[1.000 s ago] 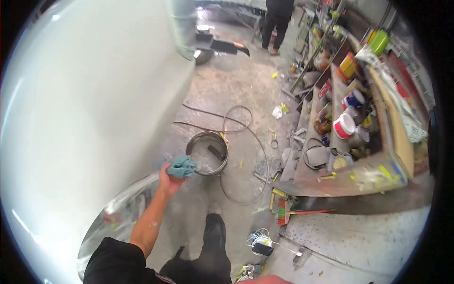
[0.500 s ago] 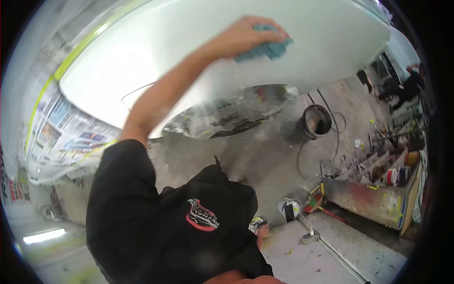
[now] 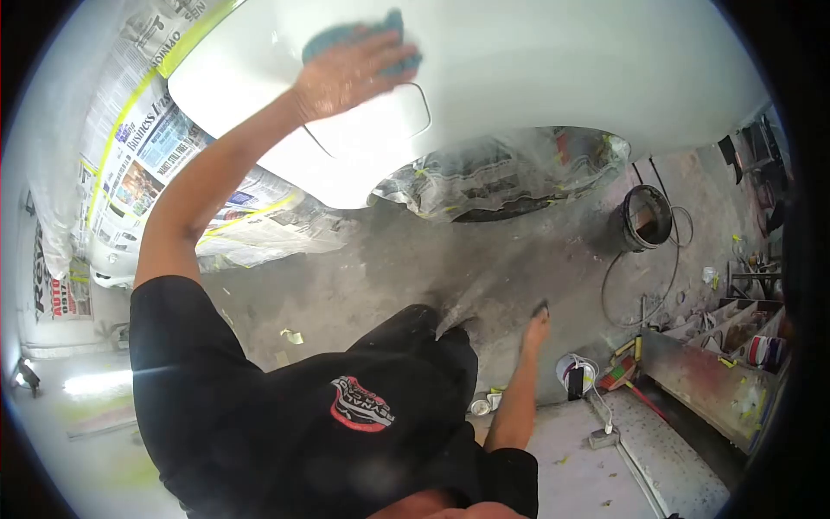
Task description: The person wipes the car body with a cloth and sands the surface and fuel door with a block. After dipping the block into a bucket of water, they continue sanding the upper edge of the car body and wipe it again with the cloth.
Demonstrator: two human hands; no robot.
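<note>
My left hand (image 3: 350, 73) lies over a blue-green cloth (image 3: 333, 39), pressing it to the glossy pale car body panel (image 3: 536, 69). The cloth sticks out beyond my fingers on both sides. Just below is the outline of a fuel flap (image 3: 372, 121) in the panel. My right hand (image 3: 538, 327) hangs low at my side, away from the car. Its fingers are closed around something small and dark that I cannot make out.
Newspaper masking (image 3: 156, 143) with yellow tape covers the car at left. Plastic sheeting fills the wheel arch (image 3: 510, 177). A black bucket (image 3: 644, 221) stands on the floor by a looped hose (image 3: 605, 294). A wooden bin (image 3: 700, 372) of supplies, a broom (image 3: 618, 374) and a power strip (image 3: 603, 439) are at lower right.
My left hand has swept the cloth leftward across the panel, to above the fuel flap. My right arm has swung out from beside my body into fuller view.
</note>
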